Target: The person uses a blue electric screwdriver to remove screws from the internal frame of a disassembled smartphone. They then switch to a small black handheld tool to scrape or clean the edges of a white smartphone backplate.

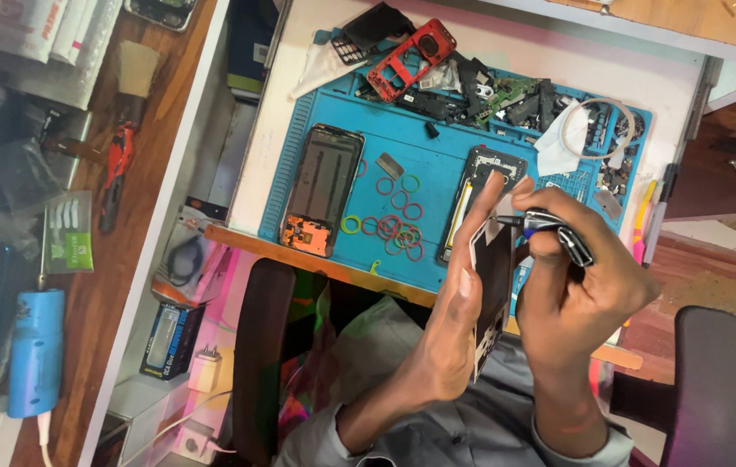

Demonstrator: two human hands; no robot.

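My left hand (454,303) holds a thin black phone part (493,303) upright on its edge, above my lap. My right hand (580,285) grips a small black screwdriver (550,227), and its tip touches the top corner of that part. Behind the hands, a blue work mat (424,147) lies on the desk. On the mat lie an opened phone body (323,186) with an orange end at the left and another opened phone frame (482,186), partly hidden by my fingers.
Small coloured rings (394,220) are scattered mid-mat. A red phone frame (411,56), black parts and a circuit board (506,91) crowd the mat's far edge. A white tape roll (597,125) sits right. Black chair armrests (264,346) flank me. A blue tool (37,350) lies on the wooden surface left.
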